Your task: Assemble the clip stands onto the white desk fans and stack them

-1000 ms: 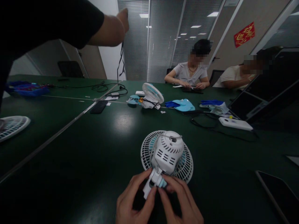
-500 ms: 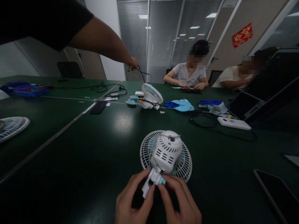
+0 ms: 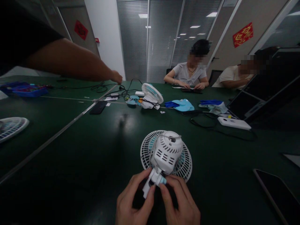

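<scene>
A small white fan [image 3: 167, 156] lies grille-down on the dark green table, its vented motor housing facing up and a grey cord wrapped round it. Its white clip base [image 3: 149, 184] points toward me. My left hand [image 3: 134, 197] pinches the clip from the left between thumb and fingers. On the clip's right side, my right hand [image 3: 179, 198] grips a light blue knob [image 3: 162, 180] between thumb and forefinger. Light blue blades show through the white grille [image 3: 146, 150].
Another person's arm [image 3: 77, 64] reaches in from the left over black cables. A second fan [image 3: 150, 97], blue blade pieces [image 3: 184, 105], a white power bank [image 3: 234, 122] and a phone [image 3: 98, 107] lie beyond. At right is a dark tablet-like device [image 3: 276, 193]. Two people sit opposite.
The other person's arm has moved left and down, its hand now lower near the cables. My hands and the fan have hardly moved.
</scene>
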### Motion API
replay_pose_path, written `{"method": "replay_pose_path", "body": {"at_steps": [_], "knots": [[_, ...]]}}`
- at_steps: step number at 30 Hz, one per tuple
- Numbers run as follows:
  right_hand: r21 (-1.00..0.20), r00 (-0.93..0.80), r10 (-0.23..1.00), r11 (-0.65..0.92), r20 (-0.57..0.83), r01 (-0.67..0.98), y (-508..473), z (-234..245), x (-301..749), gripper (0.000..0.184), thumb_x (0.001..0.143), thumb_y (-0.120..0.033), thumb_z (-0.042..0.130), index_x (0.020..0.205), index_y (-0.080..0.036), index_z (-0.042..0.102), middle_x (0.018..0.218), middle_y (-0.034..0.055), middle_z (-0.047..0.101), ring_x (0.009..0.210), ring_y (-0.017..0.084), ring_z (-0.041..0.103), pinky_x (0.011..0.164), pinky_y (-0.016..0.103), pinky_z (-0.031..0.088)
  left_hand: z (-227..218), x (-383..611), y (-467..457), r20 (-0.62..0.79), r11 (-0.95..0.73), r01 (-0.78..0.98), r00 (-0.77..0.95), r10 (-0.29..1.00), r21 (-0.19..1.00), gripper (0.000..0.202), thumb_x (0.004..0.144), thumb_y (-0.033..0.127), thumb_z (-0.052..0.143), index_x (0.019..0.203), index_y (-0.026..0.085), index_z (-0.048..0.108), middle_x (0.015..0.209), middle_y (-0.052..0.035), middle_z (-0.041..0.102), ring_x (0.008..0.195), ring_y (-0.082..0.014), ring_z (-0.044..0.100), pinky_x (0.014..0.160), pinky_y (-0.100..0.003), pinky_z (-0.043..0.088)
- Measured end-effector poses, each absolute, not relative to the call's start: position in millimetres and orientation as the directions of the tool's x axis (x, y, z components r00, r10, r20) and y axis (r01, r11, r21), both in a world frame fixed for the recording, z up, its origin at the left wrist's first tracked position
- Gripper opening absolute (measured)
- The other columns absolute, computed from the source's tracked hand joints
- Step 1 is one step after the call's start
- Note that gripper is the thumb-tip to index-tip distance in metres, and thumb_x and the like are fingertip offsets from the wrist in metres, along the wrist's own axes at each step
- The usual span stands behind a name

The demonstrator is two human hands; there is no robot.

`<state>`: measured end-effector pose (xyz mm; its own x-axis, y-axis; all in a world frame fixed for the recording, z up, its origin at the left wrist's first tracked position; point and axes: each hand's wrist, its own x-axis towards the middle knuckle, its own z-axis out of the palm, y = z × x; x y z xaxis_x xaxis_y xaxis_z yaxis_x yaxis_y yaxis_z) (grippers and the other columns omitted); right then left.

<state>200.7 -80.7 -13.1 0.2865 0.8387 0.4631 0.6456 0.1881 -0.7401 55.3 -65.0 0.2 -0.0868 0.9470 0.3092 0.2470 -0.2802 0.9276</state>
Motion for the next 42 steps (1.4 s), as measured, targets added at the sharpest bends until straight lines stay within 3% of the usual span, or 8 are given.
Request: {"method": "replay_pose_path", "body": {"at_steps": [4, 8, 13, 19, 26, 31, 39, 42], "knots": [[-0.745, 0.321, 0.794, 0.231, 0.516, 0.626, -83.5, -11.7, 199.0, 0.036, 0.103, -0.057, 0.062, 0.121, -0.026, 0.067, 0.100, 0.0051, 0.075, 0.083, 0.020, 0.078, 0.074, 0.026, 0.065, 0.3, 55.8, -64.9, 0.320, -0.288, 0.247, -0.101, 0.942, 0.925, 0.031, 0.095, 0.035, 0.074, 0.124, 0.026, 0.076, 0.116, -0.0060, 0.082, 0.099, -0.0209, 0.081, 0.085, -0.023, 0.067], [-0.701, 0.260, 0.829, 0.204, 0.495, 0.683, -83.6, -13.0, 200.8, 0.036, 0.108, -0.057, 0.052, 0.115, -0.029, 0.075, 0.114, 0.0069, 0.074, 0.092, 0.020, 0.078, 0.076, 0.025, 0.064, -1.3, 55.3, -64.9, 0.337, -0.301, 0.270, -0.101, 0.936, 0.915, 0.031, 0.096, 0.034, 0.072, 0.126, 0.029, 0.075, 0.118, -0.0034, 0.082, 0.101, -0.0200, 0.080, 0.087, -0.023, 0.066], [-0.736, 0.227, 0.871, 0.200, 0.436, 0.647, -80.4, -15.1, 201.6, 0.037, 0.111, -0.052, 0.047, 0.102, -0.027, 0.074, 0.105, 0.0050, 0.074, 0.094, 0.019, 0.078, 0.078, 0.024, 0.062, -3.2, 55.1, -65.4, 0.369, -0.332, 0.288, -0.087, 0.925, 0.898, 0.031, 0.096, 0.031, 0.071, 0.127, 0.030, 0.074, 0.119, -0.0033, 0.081, 0.102, -0.0192, 0.080, 0.087, -0.023, 0.066], [-0.734, 0.286, 0.811, 0.236, 0.510, 0.637, -83.5, -11.9, 198.8, 0.033, 0.105, -0.053, 0.061, 0.122, -0.026, 0.069, 0.106, 0.0061, 0.074, 0.082, 0.019, 0.077, 0.075, 0.026, 0.063, -2.2, 54.6, -64.2, 0.349, -0.318, 0.266, -0.077, 0.934, 0.910, 0.033, 0.095, 0.028, 0.072, 0.128, 0.030, 0.073, 0.118, -0.0022, 0.081, 0.101, -0.0169, 0.080, 0.088, -0.019, 0.064], [-0.750, 0.242, 0.855, 0.226, 0.458, 0.621, -78.5, -9.2, 200.4, 0.036, 0.110, -0.052, 0.051, 0.103, -0.026, 0.075, 0.102, 0.0055, 0.076, 0.091, 0.020, 0.078, 0.078, 0.024, 0.063, -0.9, 53.9, -64.3, 0.362, -0.331, 0.278, -0.071, 0.929, 0.902, 0.031, 0.095, 0.027, 0.072, 0.126, 0.028, 0.075, 0.117, -0.0046, 0.081, 0.101, -0.0186, 0.080, 0.086, -0.021, 0.065], [-0.750, 0.314, 0.802, 0.233, 0.508, 0.618, -82.0, -9.9, 197.0, 0.035, 0.104, -0.055, 0.061, 0.121, -0.026, 0.068, 0.102, 0.0064, 0.074, 0.077, 0.019, 0.075, 0.071, 0.027, 0.064, -1.5, 50.6, -63.9, 0.364, -0.337, 0.286, -0.046, 0.930, 0.897, 0.036, 0.095, 0.024, 0.071, 0.130, 0.031, 0.071, 0.121, -0.0026, 0.080, 0.105, -0.0177, 0.079, 0.089, -0.020, 0.065], [-0.750, 0.225, 0.856, 0.246, 0.466, 0.614, -77.7, -10.0, 199.5, 0.036, 0.111, -0.046, 0.047, 0.099, -0.026, 0.074, 0.101, 0.0066, 0.077, 0.091, 0.021, 0.078, 0.081, 0.027, 0.063, -4.9, 52.3, -64.8, 0.352, -0.322, 0.275, -0.066, 0.934, 0.906, 0.034, 0.096, 0.027, 0.071, 0.129, 0.032, 0.072, 0.120, -0.0019, 0.081, 0.104, -0.0184, 0.079, 0.088, -0.022, 0.066], [-0.769, 0.282, 0.855, 0.188, 0.434, 0.611, -80.5, -10.0, 198.4, 0.033, 0.108, -0.052, 0.052, 0.108, -0.026, 0.072, 0.096, 0.0058, 0.076, 0.082, 0.020, 0.078, 0.073, 0.025, 0.063, -5.0, 53.3, -65.4, 0.340, -0.312, 0.270, -0.065, 0.938, 0.911, 0.034, 0.096, 0.027, 0.070, 0.130, 0.033, 0.071, 0.121, -0.0009, 0.080, 0.104, -0.0176, 0.079, 0.088, -0.021, 0.065]]}}
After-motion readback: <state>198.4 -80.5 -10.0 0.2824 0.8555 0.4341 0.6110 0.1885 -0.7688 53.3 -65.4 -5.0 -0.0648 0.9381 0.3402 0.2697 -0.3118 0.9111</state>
